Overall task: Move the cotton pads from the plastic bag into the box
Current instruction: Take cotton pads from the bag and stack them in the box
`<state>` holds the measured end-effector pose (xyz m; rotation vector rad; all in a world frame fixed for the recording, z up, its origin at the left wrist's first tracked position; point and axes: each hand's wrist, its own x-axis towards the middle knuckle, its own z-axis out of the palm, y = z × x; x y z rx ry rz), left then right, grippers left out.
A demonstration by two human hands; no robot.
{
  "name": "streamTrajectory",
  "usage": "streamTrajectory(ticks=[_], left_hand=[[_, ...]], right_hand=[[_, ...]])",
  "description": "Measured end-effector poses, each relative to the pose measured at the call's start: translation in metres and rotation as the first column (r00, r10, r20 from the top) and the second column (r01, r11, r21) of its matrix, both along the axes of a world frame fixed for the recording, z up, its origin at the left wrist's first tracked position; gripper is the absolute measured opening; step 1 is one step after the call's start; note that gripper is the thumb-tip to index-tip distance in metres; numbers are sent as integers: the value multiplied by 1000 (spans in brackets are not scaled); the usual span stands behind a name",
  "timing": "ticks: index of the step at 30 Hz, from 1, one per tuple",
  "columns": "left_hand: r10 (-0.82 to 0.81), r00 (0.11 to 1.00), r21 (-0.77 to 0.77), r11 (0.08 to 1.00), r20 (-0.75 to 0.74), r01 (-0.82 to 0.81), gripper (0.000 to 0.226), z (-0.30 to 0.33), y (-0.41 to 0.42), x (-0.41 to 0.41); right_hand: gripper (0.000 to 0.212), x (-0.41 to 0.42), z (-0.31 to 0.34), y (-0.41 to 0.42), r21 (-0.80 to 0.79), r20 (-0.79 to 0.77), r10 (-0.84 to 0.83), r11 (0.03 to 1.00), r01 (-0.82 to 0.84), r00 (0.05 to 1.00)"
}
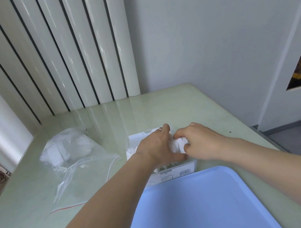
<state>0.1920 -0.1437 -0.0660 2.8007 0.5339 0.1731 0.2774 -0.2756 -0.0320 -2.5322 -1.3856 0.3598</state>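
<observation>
Head view: both hands meet over box (174,171), centre of bench (163,104). Left hand (158,147) and right hand (198,141) close fingers (183,134) on wad of cotton pads (178,144), pressed between them, directly above box opening. Wad's long axis seems near-far. Coming move, likely: straight down, then release. More pads left in plastic bag (70,157), well left of box; left hand nearer it.

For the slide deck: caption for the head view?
Both hands, left and right, press cotton pads into the clear box; plastic bag lies left.
</observation>
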Motion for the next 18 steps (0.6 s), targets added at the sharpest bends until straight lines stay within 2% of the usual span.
streamTrajectory(ticks=[4,7,10,12,13,18], left_hand=[[16,1000,124,992,16,-18,67,-3,-9,5],[30,999,170,985,41,-36,64,-5,-11,9],[32,998,182,982,49,-41,58,-5,-12,9],[30,999,178,983,34,-35,57,-4,-13,8],[27,999,179,983,30,-32,57,-4,-13,7],[42,999,227,973,-12,-38,65,-10,-9,9]], right_hand=[[59,1,-2,-6,43,-177,54,998,-47,983],[52,-1,-5,-9,39,-234,79,997,-72,969],[43,-5,-5,-8,-66,-165,112,990,-125,980],[28,-5,-3,-6,-39,-74,159,986,-162,984],[26,-5,-2,-7,-26,-58,177,984,-179,983],[45,-1,-6,-19,-142,9,189,972,-186,982]])
